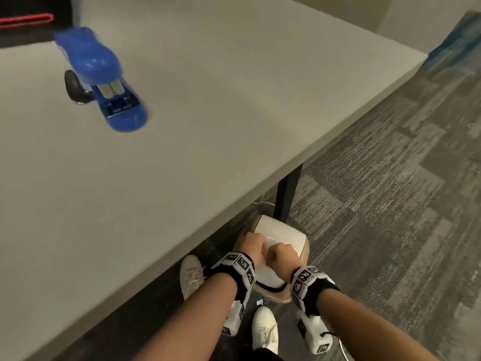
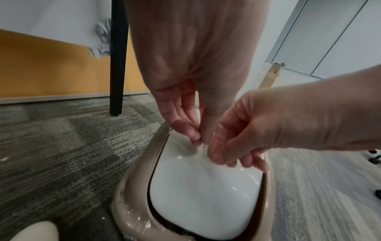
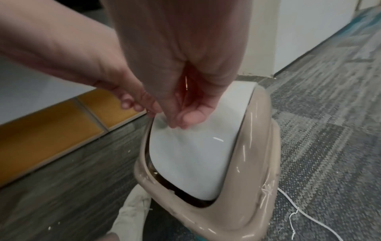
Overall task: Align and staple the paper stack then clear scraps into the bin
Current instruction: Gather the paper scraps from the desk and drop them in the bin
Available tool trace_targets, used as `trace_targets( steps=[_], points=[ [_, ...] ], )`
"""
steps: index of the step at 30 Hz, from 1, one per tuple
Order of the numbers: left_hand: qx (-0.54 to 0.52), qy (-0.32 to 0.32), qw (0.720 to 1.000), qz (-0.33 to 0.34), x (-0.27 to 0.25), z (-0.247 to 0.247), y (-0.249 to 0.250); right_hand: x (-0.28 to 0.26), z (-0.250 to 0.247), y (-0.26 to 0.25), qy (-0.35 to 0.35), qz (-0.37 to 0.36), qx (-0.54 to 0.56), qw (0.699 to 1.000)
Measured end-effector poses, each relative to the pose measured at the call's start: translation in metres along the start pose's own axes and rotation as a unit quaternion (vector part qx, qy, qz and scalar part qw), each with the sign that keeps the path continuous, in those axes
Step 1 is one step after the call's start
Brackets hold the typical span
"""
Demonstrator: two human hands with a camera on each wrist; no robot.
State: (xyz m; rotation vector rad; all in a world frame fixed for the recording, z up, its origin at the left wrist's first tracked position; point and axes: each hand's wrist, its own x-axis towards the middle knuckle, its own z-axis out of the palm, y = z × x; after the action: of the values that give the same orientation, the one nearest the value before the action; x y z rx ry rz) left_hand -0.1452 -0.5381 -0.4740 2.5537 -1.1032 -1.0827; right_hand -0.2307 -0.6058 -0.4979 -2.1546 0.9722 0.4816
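Both hands, left hand (image 1: 250,246) and right hand (image 1: 279,254), are bunched over the bin (image 1: 303,252) lid (image 1: 281,231); whether scraps are pinched can't be told. If the lid isn't pushed in, bits could get scattered on the carpet (image 1: 390,204).

bin (image 1: 303,242): head view, near half behind both wrists; inside unseen, white swing lid (image 2: 206,192) covers the opening.
left hand (image 2: 185,114): fingertips bunched over lid; grip contents too blurred to tell.
right hand (image 3: 185,110): fingertips bunched, smeared; anything pinched can't be made out.
stapler (image 1: 104,74): motion-blurred on surface (image 1: 234,100).
red-edged dark item (image 1: 26,20): cut by top-left edge, unidentifiable.
shoe (image 2: 35,231): cropped at bottom edge.
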Motion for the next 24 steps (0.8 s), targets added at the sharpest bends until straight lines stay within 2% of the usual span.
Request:
trace_targets(
  steps=[5,12,17,24],
  points=[
    [0.027,0.001,0.999,-0.019,0.017,0.014,-0.005,0.014,0.016,0.006,-0.005,-0.044,-0.062,0.997],
    [0.000,-0.015,1.000,-0.005,0.022,0.013,-0.012,0.016,0.020,0.009,0.011,-0.069,-0.111,0.991],
    [0.016,-0.029,0.999,-0.005,0.016,0.006,-0.010,0.009,0.017,-0.001,0.018,-0.053,-0.124,0.991],
    [0.048,-0.012,0.999,0.012,-0.010,-0.019,-0.009,-0.013,-0.006,-0.023,0.018,-0.048,-0.104,0.993]
  ],
)
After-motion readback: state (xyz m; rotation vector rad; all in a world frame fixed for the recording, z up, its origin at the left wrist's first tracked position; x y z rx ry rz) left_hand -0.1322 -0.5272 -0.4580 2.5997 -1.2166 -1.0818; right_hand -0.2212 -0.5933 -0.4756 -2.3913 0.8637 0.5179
